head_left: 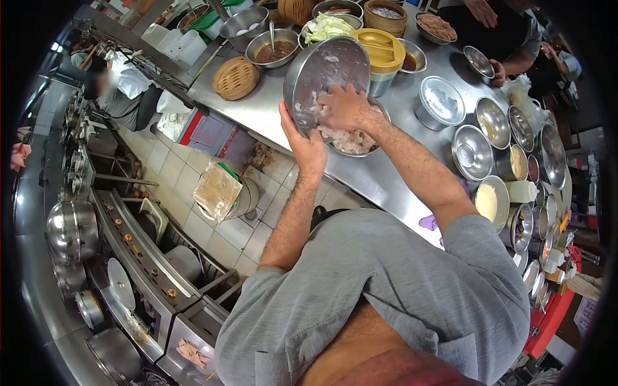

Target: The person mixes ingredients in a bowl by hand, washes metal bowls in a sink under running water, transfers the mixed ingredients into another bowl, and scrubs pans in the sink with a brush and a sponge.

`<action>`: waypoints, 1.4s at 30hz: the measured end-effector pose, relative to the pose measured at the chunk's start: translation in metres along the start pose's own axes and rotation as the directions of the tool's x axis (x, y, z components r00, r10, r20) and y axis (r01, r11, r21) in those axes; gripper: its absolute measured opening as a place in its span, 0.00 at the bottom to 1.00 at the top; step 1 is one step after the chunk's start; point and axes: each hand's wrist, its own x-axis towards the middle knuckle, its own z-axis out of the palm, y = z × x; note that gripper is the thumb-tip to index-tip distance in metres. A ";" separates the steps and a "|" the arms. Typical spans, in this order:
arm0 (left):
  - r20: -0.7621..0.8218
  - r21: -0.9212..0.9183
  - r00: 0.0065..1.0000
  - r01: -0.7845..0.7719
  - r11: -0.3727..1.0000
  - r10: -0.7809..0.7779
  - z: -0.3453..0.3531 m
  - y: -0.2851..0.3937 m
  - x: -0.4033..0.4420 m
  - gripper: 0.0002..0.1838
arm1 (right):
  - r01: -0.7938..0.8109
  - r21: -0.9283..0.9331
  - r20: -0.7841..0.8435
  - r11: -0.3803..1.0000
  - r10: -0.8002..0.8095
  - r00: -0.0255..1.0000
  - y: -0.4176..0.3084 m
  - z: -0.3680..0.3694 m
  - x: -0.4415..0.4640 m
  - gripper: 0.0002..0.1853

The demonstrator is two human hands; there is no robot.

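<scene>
Over the counter: tilted bowl on its side, mouth toward the lower bowl.
White pieces: most heaped in the lower bowl, just below the tilted bowl's mouth; a few cling to the tilted bowl's inner wall.
Step in hand (judged): clearing pieces out of the tilted bowl by hand.
Next move (judged): calls for a steady tilt and a finger sweep along the tilted bowl's wall.
Left hand: thumb parted from straight fingers, holding the tilted bowl from beneath, near its rim.
Right hand: fingers part-curled and spread at the tilted bowl's mouth; cannot tell whether any pieces are gripped.
Forearms: left rises from below the tilted bowl; right slants in from its right, over the lower bowl's edge.
</scene>
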 end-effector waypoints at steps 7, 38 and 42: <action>-0.021 0.137 0.986 -0.162 0.977 0.167 0.006 0.000 0.001 0.39 | 0.188 -0.061 -0.137 0.980 -0.195 0.971 0.027 0.005 -0.027 0.23; -0.105 -0.335 0.985 0.096 0.937 -0.138 -0.010 -0.007 0.021 0.43 | 0.489 0.252 -0.485 0.835 -0.329 0.811 0.030 -0.050 -0.004 0.11; 0.025 -0.570 0.959 0.245 0.784 -0.282 -0.002 0.002 0.010 0.40 | 0.123 0.470 -0.618 0.874 0.227 0.753 0.010 -0.043 0.068 0.13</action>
